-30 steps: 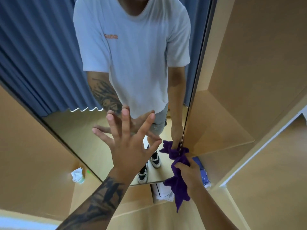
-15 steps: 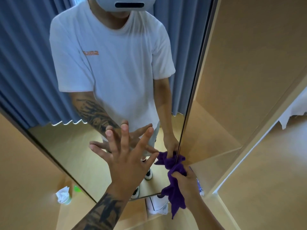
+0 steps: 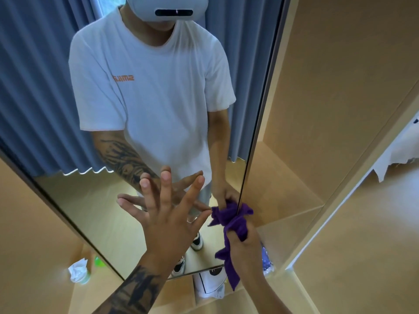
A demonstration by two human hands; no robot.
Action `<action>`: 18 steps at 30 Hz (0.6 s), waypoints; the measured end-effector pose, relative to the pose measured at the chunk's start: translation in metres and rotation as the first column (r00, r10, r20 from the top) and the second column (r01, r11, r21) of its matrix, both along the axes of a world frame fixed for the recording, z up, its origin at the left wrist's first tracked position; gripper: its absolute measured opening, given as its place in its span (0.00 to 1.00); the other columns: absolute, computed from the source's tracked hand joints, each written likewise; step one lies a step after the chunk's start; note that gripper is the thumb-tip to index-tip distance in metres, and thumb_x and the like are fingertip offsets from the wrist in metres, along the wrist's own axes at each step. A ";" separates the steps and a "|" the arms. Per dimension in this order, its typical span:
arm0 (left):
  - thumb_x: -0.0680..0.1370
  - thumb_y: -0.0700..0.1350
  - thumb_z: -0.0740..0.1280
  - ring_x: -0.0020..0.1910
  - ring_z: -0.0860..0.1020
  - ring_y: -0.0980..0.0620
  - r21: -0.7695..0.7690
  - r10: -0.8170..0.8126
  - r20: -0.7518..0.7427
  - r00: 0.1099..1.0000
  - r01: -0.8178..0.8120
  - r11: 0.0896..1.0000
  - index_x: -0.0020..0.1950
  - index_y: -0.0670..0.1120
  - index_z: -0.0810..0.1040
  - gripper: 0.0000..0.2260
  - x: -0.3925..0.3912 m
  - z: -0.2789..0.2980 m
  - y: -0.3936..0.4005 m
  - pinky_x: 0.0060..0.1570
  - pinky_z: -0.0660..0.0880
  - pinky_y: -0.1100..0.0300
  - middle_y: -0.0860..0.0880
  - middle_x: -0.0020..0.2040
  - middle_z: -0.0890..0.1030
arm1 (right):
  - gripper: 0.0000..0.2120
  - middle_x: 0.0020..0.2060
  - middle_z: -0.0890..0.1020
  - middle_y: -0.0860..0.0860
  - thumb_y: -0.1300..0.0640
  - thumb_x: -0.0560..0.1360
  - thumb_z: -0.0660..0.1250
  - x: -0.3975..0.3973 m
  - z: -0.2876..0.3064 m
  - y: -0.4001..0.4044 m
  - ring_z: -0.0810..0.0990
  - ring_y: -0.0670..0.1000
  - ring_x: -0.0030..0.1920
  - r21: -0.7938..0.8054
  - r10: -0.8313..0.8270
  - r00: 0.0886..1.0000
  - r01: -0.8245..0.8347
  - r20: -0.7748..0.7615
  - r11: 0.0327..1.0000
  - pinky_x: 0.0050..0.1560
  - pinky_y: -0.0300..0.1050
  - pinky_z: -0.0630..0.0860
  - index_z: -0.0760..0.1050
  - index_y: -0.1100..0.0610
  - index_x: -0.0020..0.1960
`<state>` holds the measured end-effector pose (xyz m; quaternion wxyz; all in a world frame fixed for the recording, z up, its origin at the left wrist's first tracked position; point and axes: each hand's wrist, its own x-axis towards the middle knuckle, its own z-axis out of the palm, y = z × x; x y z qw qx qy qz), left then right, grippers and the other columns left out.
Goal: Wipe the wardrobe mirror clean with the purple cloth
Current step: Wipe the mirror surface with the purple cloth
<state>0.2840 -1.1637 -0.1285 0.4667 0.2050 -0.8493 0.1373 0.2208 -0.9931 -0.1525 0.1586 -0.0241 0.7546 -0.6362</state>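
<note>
The wardrobe mirror [image 3: 74, 200] fills the left and middle of the head view, reflecting a person in a white T-shirt. My left hand [image 3: 169, 219] is spread flat with its fingertips against the glass low down. My right hand [image 3: 243, 248] grips the bunched purple cloth [image 3: 233, 225] and holds it against the mirror's right edge, near the bottom corner. A loose end of the cloth hangs below my fist.
A wooden wardrobe compartment [image 3: 328, 98] opens to the right of the mirror edge. A green bottle with a white cap [image 3: 80, 271] stands on the floor at the lower left. White paper [image 3: 208, 284] and a blue packet [image 3: 266, 260] lie below the mirror.
The view has tilted upward, so more of the reflected person shows. My right hand has slid the cloth slightly up along the mirror's right edge. My left hand stays pressed on the glass.
</note>
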 end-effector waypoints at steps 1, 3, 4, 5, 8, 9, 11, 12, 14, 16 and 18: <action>0.76 0.76 0.62 0.83 0.34 0.39 0.002 0.002 0.001 1.000 -0.002 1.000 0.83 0.66 0.55 0.38 0.000 0.001 0.001 0.68 0.40 0.18 0.47 0.86 0.37 | 0.12 0.35 0.78 0.53 0.64 0.78 0.69 0.002 -0.005 -0.001 0.82 0.63 0.31 0.046 0.003 1.000 -0.004 0.020 0.999 0.28 0.56 0.82 0.77 0.47 0.46; 0.77 0.76 0.60 0.83 0.34 0.39 0.007 0.005 0.001 1.000 -0.005 1.000 0.83 0.66 0.55 0.37 0.000 0.002 0.002 0.68 0.40 0.17 0.48 0.86 0.37 | 0.10 0.35 0.79 0.54 0.63 0.78 0.68 -0.002 -0.008 -0.005 0.82 0.63 0.33 0.073 0.001 0.998 -0.006 0.069 0.997 0.33 0.59 0.83 0.75 0.49 0.44; 0.77 0.76 0.60 0.83 0.34 0.39 0.010 0.008 0.001 1.000 -0.008 1.000 0.83 0.66 0.55 0.37 0.000 0.003 0.002 0.68 0.40 0.17 0.48 0.86 0.37 | 0.08 0.33 0.79 0.53 0.63 0.77 0.68 -0.007 -0.005 -0.006 0.81 0.58 0.33 0.085 0.002 0.996 -0.010 0.092 0.996 0.35 0.56 0.82 0.75 0.51 0.44; 0.77 0.76 0.61 0.83 0.34 0.39 0.015 0.010 -0.002 1.000 -0.010 1.000 0.83 0.66 0.55 0.37 0.000 0.003 0.003 0.68 0.40 0.17 0.48 0.86 0.37 | 0.07 0.31 0.79 0.51 0.64 0.77 0.69 -0.012 0.001 -0.007 0.78 0.53 0.32 0.100 0.007 0.993 -0.018 0.115 0.995 0.35 0.51 0.78 0.75 0.53 0.44; 0.77 0.76 0.60 0.83 0.33 0.40 0.023 0.014 -0.006 1.000 -0.013 1.000 0.83 0.67 0.55 0.37 -0.001 0.003 0.004 0.67 0.40 0.17 0.48 0.86 0.36 | 0.09 0.23 0.75 0.46 0.67 0.75 0.69 -0.026 0.028 -0.004 0.73 0.48 0.28 0.027 0.033 0.988 -0.038 0.148 0.999 0.34 0.44 0.71 0.75 0.55 0.40; 0.76 0.76 0.60 0.83 0.33 0.40 0.024 0.016 -0.001 1.000 -0.016 1.000 0.83 0.67 0.55 0.38 -0.001 0.003 0.003 0.68 0.40 0.17 0.48 0.86 0.36 | 0.10 0.24 0.75 0.46 0.68 0.75 0.68 -0.026 0.038 -0.002 0.72 0.49 0.29 -0.007 0.048 0.992 -0.047 0.119 0.999 0.35 0.45 0.72 0.76 0.55 0.40; 0.76 0.76 0.61 0.83 0.33 0.39 0.028 0.012 0.013 1.000 -0.012 1.000 0.83 0.66 0.55 0.38 0.001 0.003 0.002 0.68 0.39 0.18 0.48 0.86 0.36 | 0.10 0.28 0.75 0.49 0.68 0.75 0.67 -0.019 0.056 0.002 0.72 0.51 0.31 -0.114 0.046 0.997 -0.040 0.054 0.993 0.33 0.48 0.75 0.78 0.55 0.42; 0.76 0.76 0.62 0.83 0.33 0.39 0.026 0.004 0.015 1.000 -0.005 1.000 0.83 0.66 0.55 0.39 0.002 0.003 0.002 0.69 0.38 0.18 0.48 0.86 0.36 | 0.11 0.30 0.75 0.51 0.68 0.75 0.67 -0.015 0.061 0.003 0.72 0.51 0.31 -0.162 0.041 0.999 -0.036 0.024 0.986 0.32 0.47 0.77 0.79 0.53 0.44; 0.75 0.75 0.64 0.83 0.34 0.39 0.018 -0.003 0.014 1.000 0.003 1.000 0.83 0.66 0.56 0.39 0.002 0.002 0.001 0.69 0.38 0.19 0.47 0.86 0.37 | 0.13 0.33 0.77 0.52 0.65 0.77 0.68 -0.009 0.054 0.002 0.75 0.50 0.30 -0.159 0.006 0.999 -0.012 -0.034 0.987 0.31 0.47 0.78 0.81 0.47 0.48; 0.74 0.76 0.64 0.83 0.34 0.39 0.011 0.007 0.015 1.000 -0.007 1.000 0.82 0.65 0.58 0.39 0.002 0.002 0.000 0.69 0.38 0.19 0.47 0.86 0.37 | 0.13 0.34 0.80 0.51 0.63 0.77 0.69 -0.006 0.033 -0.002 0.78 0.50 0.31 -0.058 -0.033 0.999 0.031 -0.027 0.998 0.34 0.49 0.79 0.81 0.45 0.50; 0.74 0.76 0.64 0.84 0.35 0.39 0.006 0.014 0.012 1.000 -0.014 1.000 0.83 0.66 0.57 0.40 0.002 0.002 0.000 0.69 0.38 0.19 0.47 0.86 0.38 | 0.10 0.33 0.81 0.50 0.62 0.76 0.70 -0.003 0.018 -0.004 0.79 0.52 0.34 0.048 -0.047 0.998 0.045 0.042 0.998 0.41 0.55 0.82 0.79 0.46 0.47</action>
